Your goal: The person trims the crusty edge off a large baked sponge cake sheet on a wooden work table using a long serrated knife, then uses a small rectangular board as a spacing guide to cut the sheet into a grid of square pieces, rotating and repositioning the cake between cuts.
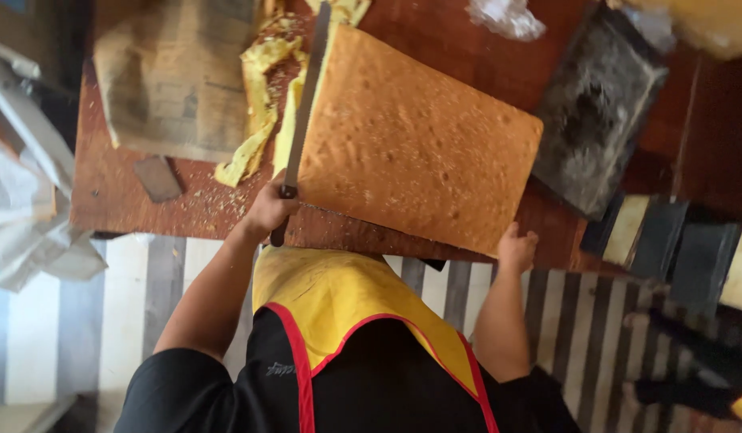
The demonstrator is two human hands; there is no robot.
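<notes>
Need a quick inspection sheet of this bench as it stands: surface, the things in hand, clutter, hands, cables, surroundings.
Surface: dark red wooden table, scattered with crumbs.
Job's things: large rectangular sponge cake lying flat; long knife laid along its edge.
Clutter: yellow cake trimmings beside the knife; sheet of brown paper; small flat scraper; dark, crusted baking tray; crumpled plastic.
Hands: left hand grips the knife handle; right hand rests at the cake's near corner.
Cables: nothing seen.
Surroundings: striped floor; stacked tins at one side; crumpled paper at the other.
</notes>
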